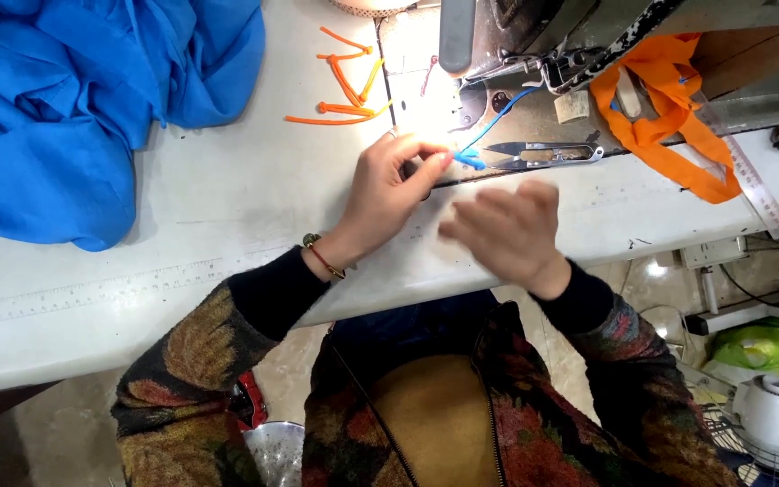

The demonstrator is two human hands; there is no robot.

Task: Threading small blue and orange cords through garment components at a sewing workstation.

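The left hand (388, 185) pinches a small blue fabric piece (469, 160) between its fingers (433, 165), closed on one end of it; the piece juts just past the fingertips toward the thread snips (545, 154), and a blue thread (498, 115) runs up from it toward the sewing machine (534, 45); the step in hand looks like handling a freshly sewn blue piece that is not yet cut free. The right hand (507, 230) is blurred, hovering nearer the body than the piece and well apart from it; its fingers look loosely spread and hold nothing that shows. By my judgement, the next move calls for the free fingers to go to the snips, which lie on the surface just beyond the pinched piece, while the left keeps the thread taut. Further off, beyond the left fingers, several orange cords (346, 86) lie on the surface; an orange strip (669, 117) drapes beside the machine; a heap of blue cloth (74, 99) sits far to the left.
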